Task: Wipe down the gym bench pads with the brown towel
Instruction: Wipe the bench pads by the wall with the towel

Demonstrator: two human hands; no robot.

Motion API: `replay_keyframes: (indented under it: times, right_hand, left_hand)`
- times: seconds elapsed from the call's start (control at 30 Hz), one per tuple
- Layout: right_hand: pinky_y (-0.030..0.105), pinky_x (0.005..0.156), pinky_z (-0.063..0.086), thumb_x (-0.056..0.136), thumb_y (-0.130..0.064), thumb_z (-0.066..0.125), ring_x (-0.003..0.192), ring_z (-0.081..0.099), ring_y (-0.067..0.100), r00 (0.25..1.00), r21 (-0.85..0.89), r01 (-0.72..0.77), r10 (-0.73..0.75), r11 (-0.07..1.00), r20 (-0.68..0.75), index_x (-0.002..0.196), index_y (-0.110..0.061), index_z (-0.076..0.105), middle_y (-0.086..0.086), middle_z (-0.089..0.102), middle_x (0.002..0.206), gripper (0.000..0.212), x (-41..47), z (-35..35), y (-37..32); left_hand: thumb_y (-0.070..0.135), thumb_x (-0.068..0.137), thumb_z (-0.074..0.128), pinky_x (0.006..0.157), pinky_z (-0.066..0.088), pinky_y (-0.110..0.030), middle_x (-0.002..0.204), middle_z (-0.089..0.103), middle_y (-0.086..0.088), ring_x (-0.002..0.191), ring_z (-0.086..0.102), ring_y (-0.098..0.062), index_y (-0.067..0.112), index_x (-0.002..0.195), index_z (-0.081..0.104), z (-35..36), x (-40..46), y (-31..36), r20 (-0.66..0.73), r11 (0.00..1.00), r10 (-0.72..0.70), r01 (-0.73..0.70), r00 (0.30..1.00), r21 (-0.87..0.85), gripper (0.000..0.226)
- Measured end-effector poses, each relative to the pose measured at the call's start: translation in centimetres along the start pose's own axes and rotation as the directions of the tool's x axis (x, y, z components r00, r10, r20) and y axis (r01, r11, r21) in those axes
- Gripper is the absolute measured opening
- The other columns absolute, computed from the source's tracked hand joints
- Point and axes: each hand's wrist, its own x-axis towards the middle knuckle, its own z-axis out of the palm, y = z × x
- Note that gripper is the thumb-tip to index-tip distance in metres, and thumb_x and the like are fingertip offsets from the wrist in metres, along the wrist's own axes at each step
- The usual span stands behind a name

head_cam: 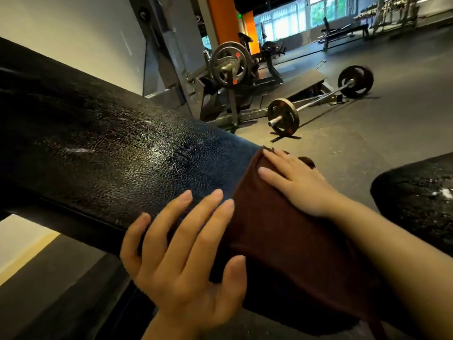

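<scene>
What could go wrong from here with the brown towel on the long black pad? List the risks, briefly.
1. The flat right hand presses only the far part of the brown cloth towel; its near end hangs over the pad's edge and could drag or slip off.
2. The long black textured bench pad glistens with wet streaks ahead, so a quick pass may smear them.
3. The left hand rests on that slick pad and could slide.
4. The second black pad still shows white specks, easily forgotten.
</scene>
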Motion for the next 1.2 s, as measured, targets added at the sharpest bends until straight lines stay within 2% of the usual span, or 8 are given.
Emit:
replay_keyframes:
  times: [0.17,0.37,0.47,0.53,0.73,0.9,1.07,1.2]
  right_hand:
    - [0.052,0.119,0.017,0.078,-0.088,0.015,0.149,0.02,0.015,0.997,0.033,0.013,-0.011,0.999,-0.073,0.154,-0.042,0.019,-0.009,0.022,0.162,0.088,2.1,0.7,2.3]
    - [0.057,0.12,0.01,0.081,-0.078,0.013,0.152,0.003,0.015,0.998,0.034,-0.049,0.05,0.998,-0.025,0.152,-0.047,0.011,-0.009,0.007,0.165,0.078,-2.5,0.9,1.2]
    - [0.052,0.122,0.005,0.064,-0.081,0.006,0.151,-0.002,0.013,1.0,0.058,-0.03,0.03,0.998,0.002,0.141,-0.056,0.004,-0.013,0.002,0.164,0.081,-6.7,1.1,0.1]
    - [0.048,0.123,0.0,0.072,-0.083,0.006,0.15,-0.006,0.008,1.0,0.054,-0.02,0.019,0.998,0.023,0.133,-0.06,0.001,-0.016,-0.002,0.163,0.066,-9.0,1.2,-0.8]
    - [0.046,0.122,-0.007,0.062,-0.076,-0.004,0.148,-0.018,0.005,0.999,-0.143,0.042,-0.038,0.989,0.029,0.123,-0.074,-0.015,-0.027,-0.019,0.157,0.062,-14.2,2.2,-4.8]
    - [0.052,0.119,-0.008,0.064,-0.085,-0.005,0.148,-0.021,0.01,0.998,-0.164,0.051,-0.044,0.985,0.047,0.111,-0.082,-0.023,-0.032,-0.026,0.15,0.05,-14.1,3.0,-8.0]
    - [0.056,0.118,-0.008,0.063,-0.097,-0.002,0.149,-0.018,0.008,0.994,-0.077,0.099,-0.094,0.992,0.064,0.134,-0.075,-0.008,-0.029,-0.017,0.158,0.074,-11.2,2.6,-9.5]
    - [0.056,0.118,-0.008,0.076,-0.079,0.007,0.149,-0.013,0.007,0.992,-0.016,0.09,-0.088,0.996,0.086,0.144,-0.065,0.005,-0.028,-0.011,0.16,0.069,-8.0,1.8,-10.0]
  left_hand:
    - [0.041,0.094,0.039,0.109,0.026,-0.037,0.119,0.067,0.009,0.116,0.058,-0.016,0.027,0.116,0.065,0.1,-0.1,0.0,-0.015,1.0,0.019,-0.019,1.0,0.007,0.037]
    - [0.038,0.096,0.038,0.111,0.023,-0.037,0.122,0.066,0.01,0.116,0.058,-0.016,0.028,0.116,0.066,0.1,0.0,0.1,0.025,1.0,-0.004,0.004,1.0,0.001,0.035]
    - [0.037,0.098,0.039,0.112,0.022,-0.037,0.121,0.067,0.009,0.116,0.058,-0.017,0.026,0.113,0.072,-0.1,0.2,0.2,0.039,0.999,-0.029,0.03,0.999,-0.023,0.037]
    - [0.036,0.099,0.04,0.112,0.022,-0.038,0.123,0.067,0.008,0.118,0.057,-0.017,0.023,0.113,0.072,-0.3,0.3,0.1,0.061,0.998,-0.033,0.036,0.998,-0.048,0.037]
    - [0.037,0.102,0.038,0.116,0.008,-0.051,0.134,0.061,0.003,0.134,0.047,-0.019,0.023,0.13,0.057,-2.7,0.5,-1.4,0.111,0.991,0.074,-0.061,0.991,-0.115,0.036]
    - [0.033,0.103,0.039,0.111,0.018,-0.057,0.129,0.065,-0.003,0.131,0.049,-0.025,0.017,0.126,0.064,-3.6,3.6,-6.0,0.062,0.998,0.046,-0.042,0.997,-0.054,0.038]
    - [0.034,0.104,0.037,0.11,0.028,-0.048,0.123,0.069,-0.001,0.124,0.057,-0.024,0.016,0.118,0.071,-2.5,4.6,-7.3,0.1,0.999,0.053,-0.052,0.994,-0.01,0.041]
    - [0.034,0.101,0.041,0.107,0.031,-0.045,0.114,0.072,0.003,0.116,0.063,-0.02,0.017,0.119,0.071,-2.1,4.3,-7.1,0.086,0.995,0.103,-0.103,0.991,0.004,0.039]
